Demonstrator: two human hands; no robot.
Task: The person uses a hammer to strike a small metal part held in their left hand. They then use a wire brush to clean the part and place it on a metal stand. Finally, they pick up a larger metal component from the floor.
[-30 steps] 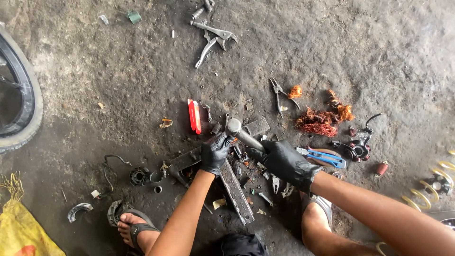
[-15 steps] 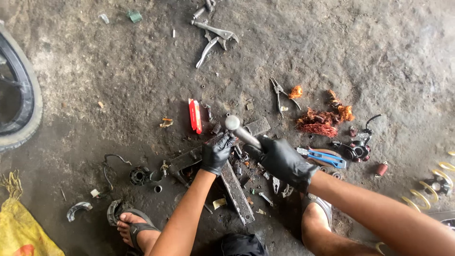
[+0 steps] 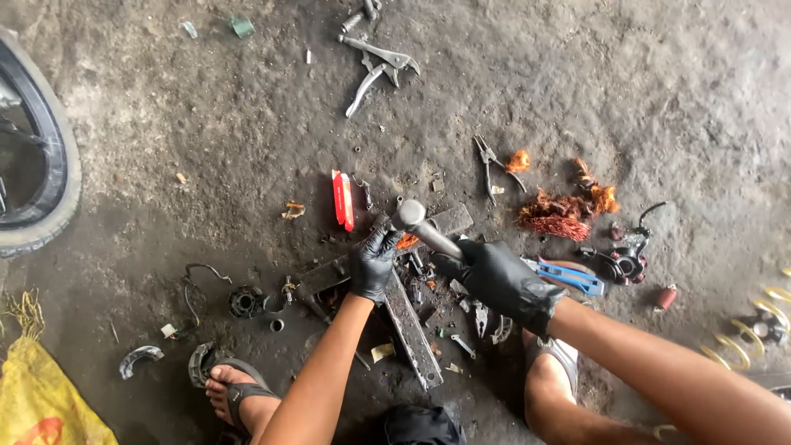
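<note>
My right hand (image 3: 503, 283), in a black glove, grips the handle of a metal hammer (image 3: 409, 217) whose head hangs just above my left hand. Gloved in black too, my left hand (image 3: 372, 262) pinches a small part with orange copper winding (image 3: 407, 241) against a flat metal bar (image 3: 412, 330) on the ground. The part is mostly hidden by my fingers. Small metal bits and screws lie scattered around the bar.
A red tool (image 3: 343, 199) lies left of the hammer. Pliers (image 3: 488, 165), copper wire clumps (image 3: 560, 210), a blue-handled tool (image 3: 573, 276) and locking pliers (image 3: 375, 62) lie about. A tyre (image 3: 41, 165) is at left, a yellow sack (image 3: 45, 395) at bottom left, my sandalled feet (image 3: 239, 395) below.
The hammer head has shifted slightly; both hands stay in nearly the same place over the bar.
</note>
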